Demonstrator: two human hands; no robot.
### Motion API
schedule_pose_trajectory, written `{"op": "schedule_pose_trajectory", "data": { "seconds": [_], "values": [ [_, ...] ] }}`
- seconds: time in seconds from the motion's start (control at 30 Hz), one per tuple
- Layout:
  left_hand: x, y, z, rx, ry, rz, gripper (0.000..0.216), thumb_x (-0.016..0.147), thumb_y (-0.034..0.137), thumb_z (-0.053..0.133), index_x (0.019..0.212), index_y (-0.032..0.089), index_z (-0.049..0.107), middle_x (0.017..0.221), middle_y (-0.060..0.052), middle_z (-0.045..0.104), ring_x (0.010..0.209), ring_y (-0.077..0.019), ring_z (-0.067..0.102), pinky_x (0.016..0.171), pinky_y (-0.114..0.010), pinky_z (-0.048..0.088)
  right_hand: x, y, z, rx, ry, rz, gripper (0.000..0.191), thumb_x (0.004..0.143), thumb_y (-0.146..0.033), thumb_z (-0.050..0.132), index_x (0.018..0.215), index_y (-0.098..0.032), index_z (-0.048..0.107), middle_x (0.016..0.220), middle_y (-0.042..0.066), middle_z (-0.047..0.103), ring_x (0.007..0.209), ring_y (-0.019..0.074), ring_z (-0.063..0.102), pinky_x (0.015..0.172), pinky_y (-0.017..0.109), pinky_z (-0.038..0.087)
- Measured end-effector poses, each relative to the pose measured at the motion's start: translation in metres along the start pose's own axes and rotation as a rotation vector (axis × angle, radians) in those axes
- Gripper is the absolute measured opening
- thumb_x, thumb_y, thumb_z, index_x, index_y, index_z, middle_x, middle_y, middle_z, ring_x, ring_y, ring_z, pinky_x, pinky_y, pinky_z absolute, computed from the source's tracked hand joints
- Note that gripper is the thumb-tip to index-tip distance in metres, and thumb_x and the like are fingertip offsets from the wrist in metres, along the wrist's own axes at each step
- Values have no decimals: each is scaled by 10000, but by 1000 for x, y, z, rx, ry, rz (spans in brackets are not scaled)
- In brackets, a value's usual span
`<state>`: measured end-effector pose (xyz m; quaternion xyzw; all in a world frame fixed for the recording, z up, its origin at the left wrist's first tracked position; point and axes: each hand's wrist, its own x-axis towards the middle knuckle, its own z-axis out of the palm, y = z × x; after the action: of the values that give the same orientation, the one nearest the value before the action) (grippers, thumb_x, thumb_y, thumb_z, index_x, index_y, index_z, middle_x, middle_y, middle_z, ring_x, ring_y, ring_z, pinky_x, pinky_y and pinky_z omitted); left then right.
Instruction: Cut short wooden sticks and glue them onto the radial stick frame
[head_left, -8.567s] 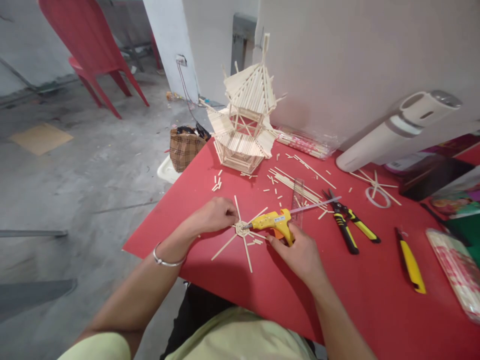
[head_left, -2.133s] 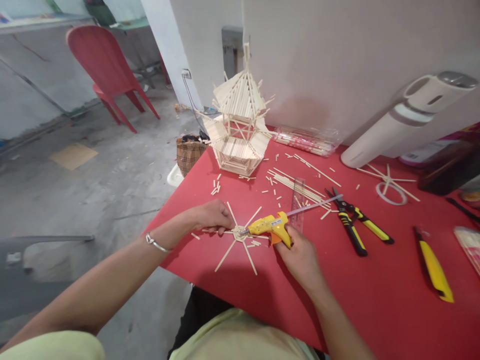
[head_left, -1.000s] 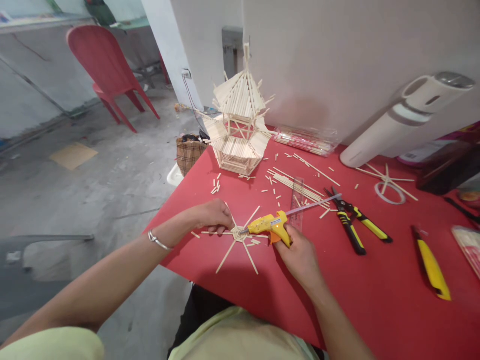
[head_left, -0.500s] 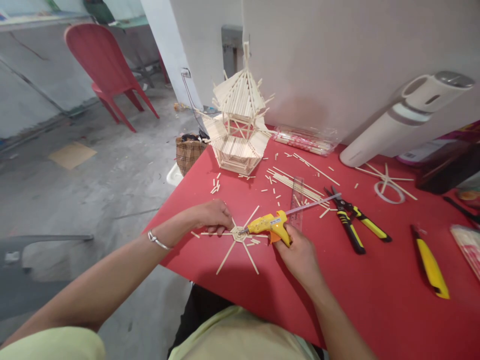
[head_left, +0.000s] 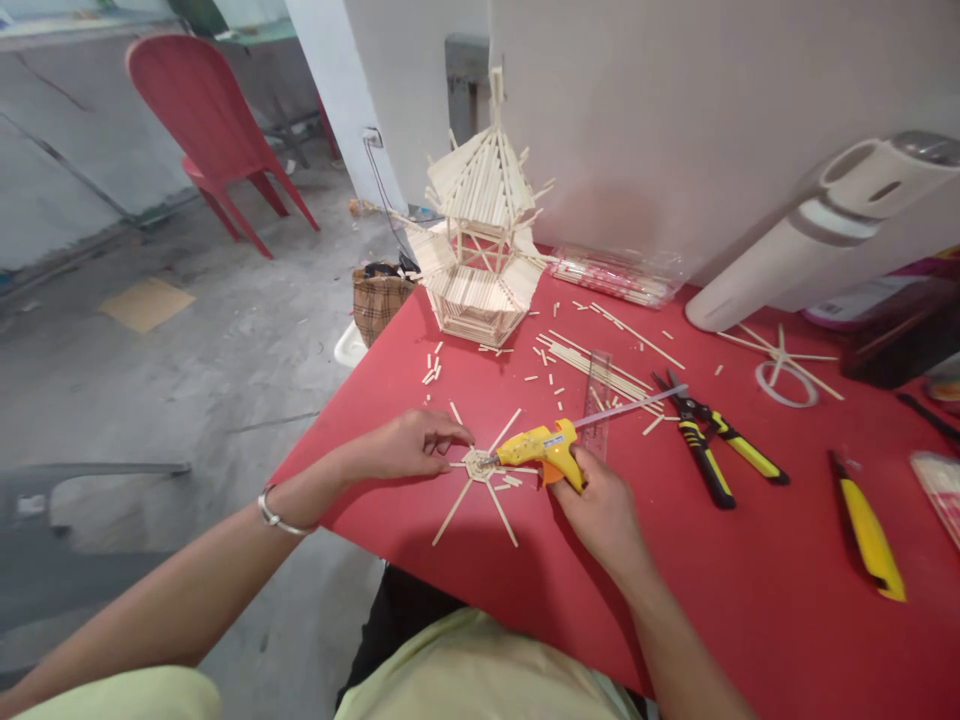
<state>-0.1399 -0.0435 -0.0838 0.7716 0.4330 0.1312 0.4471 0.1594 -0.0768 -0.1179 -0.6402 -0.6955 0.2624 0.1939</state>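
On the red table point(head_left: 720, 600) lies a star of thin wooden sticks point(head_left: 480, 470) joined at a small hexagonal hub. My right hand point(head_left: 600, 515) is closed round a yellow glue gun point(head_left: 538, 448), whose nozzle touches the hub from the right. My left hand point(head_left: 409, 448) rests just left of the hub, fingers pinched on the end of one stick. A stick-built pagoda model point(head_left: 480, 250) stands at the far edge of the table.
Loose sticks point(head_left: 592, 365) and a clear ruler point(head_left: 596, 400) lie behind the gun. Yellow-handled snips point(head_left: 709, 455), a yellow utility knife point(head_left: 866, 525), a tape ring point(head_left: 784, 385) and a white cylinder point(head_left: 817, 235) lie to the right. A red chair point(head_left: 202, 130) and a checked bag point(head_left: 379, 300) are on the floor.
My left hand has slid back to the left and down from over the star, now pinching one stick at the hub. The glue gun stays at the hub.
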Motion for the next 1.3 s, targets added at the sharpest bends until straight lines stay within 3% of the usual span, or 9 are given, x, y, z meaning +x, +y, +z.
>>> {"op": "schedule_pose_trajectory", "data": {
  "seconds": [1.3],
  "values": [
    [6,2,7,-33,34,-44,296,787,213,646,1058,173,759,795,-31,636,647,-101,525,607,-196,419,0,-2,0,-2,15,8,175,816,-383,520,868,-232,593,755,16,643,628,168,535,585,249,336]
  ]
}}
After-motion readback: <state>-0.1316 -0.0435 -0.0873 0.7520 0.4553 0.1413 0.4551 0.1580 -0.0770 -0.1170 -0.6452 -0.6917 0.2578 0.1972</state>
